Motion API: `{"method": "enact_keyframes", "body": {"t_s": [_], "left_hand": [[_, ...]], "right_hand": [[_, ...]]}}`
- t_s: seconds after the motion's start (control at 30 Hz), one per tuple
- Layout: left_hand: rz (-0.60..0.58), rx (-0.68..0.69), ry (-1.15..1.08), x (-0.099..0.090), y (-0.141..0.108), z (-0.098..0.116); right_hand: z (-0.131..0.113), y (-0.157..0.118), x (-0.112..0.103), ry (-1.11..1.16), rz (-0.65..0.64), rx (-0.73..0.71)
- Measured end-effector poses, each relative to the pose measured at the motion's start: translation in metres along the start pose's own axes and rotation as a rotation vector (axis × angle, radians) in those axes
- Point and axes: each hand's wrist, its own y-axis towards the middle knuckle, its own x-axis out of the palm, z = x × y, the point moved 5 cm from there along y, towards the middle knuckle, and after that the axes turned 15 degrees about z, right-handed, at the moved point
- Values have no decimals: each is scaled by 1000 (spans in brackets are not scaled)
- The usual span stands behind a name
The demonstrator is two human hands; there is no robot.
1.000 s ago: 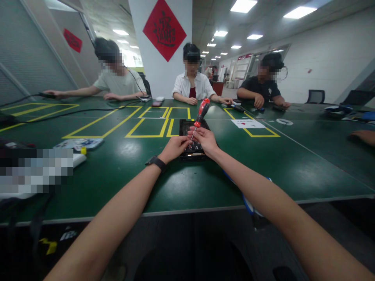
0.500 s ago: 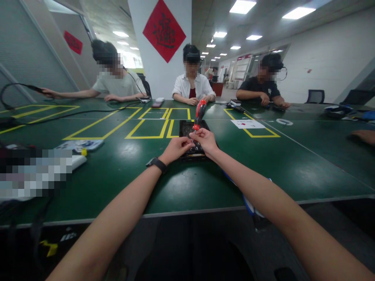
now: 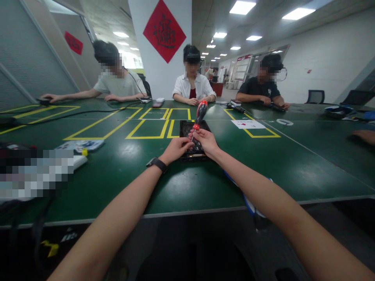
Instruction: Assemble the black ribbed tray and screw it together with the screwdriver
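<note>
A red and black screwdriver point(image 3: 200, 113) stands nearly upright, handle up, over a black open case point(image 3: 186, 128) on the green table. My right hand point(image 3: 206, 143) pinches its metal shaft just below the handle. From the left, my left hand point(image 3: 176, 150) reaches over the case with thumb and fingers pressed together close to the lower shaft. Whatever those fingertips hold is too small to make out. Small parts inside the case are partly covered by my hands.
Yellow tape outlines mark the green table point(image 3: 123, 187). A white paper sheet point(image 3: 247, 124) lies right of the case, a white ring point(image 3: 284, 122) beyond it. Blurred gear and a flat box point(image 3: 80, 145) lie left. Three people sit opposite; another hand point(image 3: 363, 136) rests far right.
My hands and the screwdriver have hardly moved. Across the table, the person at the left has lowered the black object and cable held in an outstretched hand to the tabletop.
</note>
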Motion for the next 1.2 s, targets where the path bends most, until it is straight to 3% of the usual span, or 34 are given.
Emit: {"method": "enact_keyframes", "body": {"t_s": [0.37,0.8,1.07,1.2], "left_hand": [[43,-52,16,-2,0,0],[-10,-48,-91,2,0,-1],[63,15,35,-2,0,0],[63,32,65,-2,1,0]], "right_hand": [[-1,5,-5,-22,104,-94],[-2,-1,1,-24,-10,8],[-10,-1,-6,-111,169,-213],[-16,-6,-1,-166,143,-270]]}}
